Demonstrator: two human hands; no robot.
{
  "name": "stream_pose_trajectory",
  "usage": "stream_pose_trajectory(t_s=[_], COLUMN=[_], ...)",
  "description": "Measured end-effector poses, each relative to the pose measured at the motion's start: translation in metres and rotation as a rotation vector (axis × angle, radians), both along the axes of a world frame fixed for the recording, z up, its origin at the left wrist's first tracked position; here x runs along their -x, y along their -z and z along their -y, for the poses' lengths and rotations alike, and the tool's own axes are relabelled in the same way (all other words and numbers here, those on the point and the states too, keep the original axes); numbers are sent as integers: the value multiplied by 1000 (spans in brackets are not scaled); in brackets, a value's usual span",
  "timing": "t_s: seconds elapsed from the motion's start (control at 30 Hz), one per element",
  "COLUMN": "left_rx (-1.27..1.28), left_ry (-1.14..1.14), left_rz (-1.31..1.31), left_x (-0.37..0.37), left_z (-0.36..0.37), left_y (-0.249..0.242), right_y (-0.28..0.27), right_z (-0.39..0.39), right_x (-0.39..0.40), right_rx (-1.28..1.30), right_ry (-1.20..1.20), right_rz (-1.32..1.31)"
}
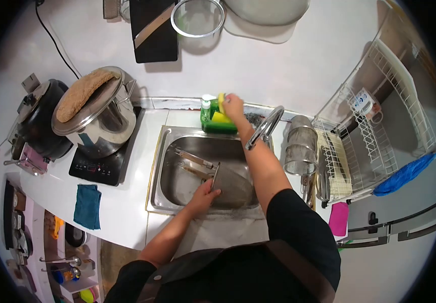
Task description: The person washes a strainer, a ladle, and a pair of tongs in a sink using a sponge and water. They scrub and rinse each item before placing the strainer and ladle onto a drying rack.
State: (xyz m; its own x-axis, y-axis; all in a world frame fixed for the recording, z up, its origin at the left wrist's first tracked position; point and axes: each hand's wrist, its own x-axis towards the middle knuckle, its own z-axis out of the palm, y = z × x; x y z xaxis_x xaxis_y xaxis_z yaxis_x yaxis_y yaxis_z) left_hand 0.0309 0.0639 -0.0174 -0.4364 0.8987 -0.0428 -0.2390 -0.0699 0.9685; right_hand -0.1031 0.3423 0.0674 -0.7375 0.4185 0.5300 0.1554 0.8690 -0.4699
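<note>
My left hand (202, 198) grips the rim of a deep grey metal strainer (234, 186), which lies tilted on its side in the steel sink (163, 203). Up at the back of the sink, my right hand (233, 107) pinches a yellow sponge (222, 102) above a green caddy (220, 127). Another yellow piece (221, 117) sits in that caddy, with a green soap bottle (205, 108) with a white pump at its left. Long utensils (196, 159) rest in the basin, left of the strainer. A curved faucet (267, 129) stands beside my right forearm.
Stacked mesh strainers (300, 146) and a wire dish rack (379, 151) stand to the right. At left, a large lidded pot (101, 121) sits on a black induction cooker (96, 166), near a folded teal cloth (87, 206). A round sieve (197, 18) hangs on the wall.
</note>
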Motion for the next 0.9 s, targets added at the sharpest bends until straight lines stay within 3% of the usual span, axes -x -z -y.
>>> stream_pose_trajectory(t_s=[0.03, 0.07, 0.13, 0.2, 0.27, 0.33, 0.37, 0.4, 0.47, 0.53, 0.57, 0.6, 0.63, 0.7, 0.77, 0.83, 0.9], left_rx=[-12, -21, -50, 8, 54, -65, -141, -142, -80, 31, 132, 233, 221, 86, 132, 156, -26], left_ry=[-52, -101, -84, -99, -109, -200, -303, -289, -387, -444, -570, -699, -699, -747, -777, -812, -698], left_rz=[-10, -12, 80, 70, 49, -59, -34, -30, -450, -536, -654, -775, -784, -906, -933, -962, -795], left_x=[3, 3, 13, 25, 32, 33, 13, 9, 3, -6, -9, -10, -8, -4, -7, -9, -16], left_z=[-1, 0, -6, -12, -21, -32, -28, -31, -31, -32, -32, -32, -31, -25, -18, -15, -5], left_y=[6, 10, -5, -6, 3, 21, -20, -19, -14, -18, -23, -29, -26, -9, -7, -13, -25], right_y=[-6, -8, -14, 4, 25, 26, 18, 9, 16, 44, 47, 50, 47, 17, 19, 34, 37], right_z=[6, 12, 23, 45, 83, 136, 145, 153, 143, 102, 103, 107, 109, 137, 144, 111, 102], right_x=[-14, -32, -64, -104, -152, -180, -183, -187, -187, -162, -164, -161, -157, -172, -177, -170, -179], right_rx=[152, 163, 778, 1122, 606, -439, -440, -303, -154, 319, 318, 118, -88, -209, -301, 400, 499], right_ry=[109, 114, -94, -300, -468, -312, -297, -332, -348, -453, -442, -456, -470, -524, -570, -571, -542], right_rz=[-202, -180, -221, 33, 118, -136, -131, -132, -133, 57, 50, 89, 129, 43, -43, 23, 19])
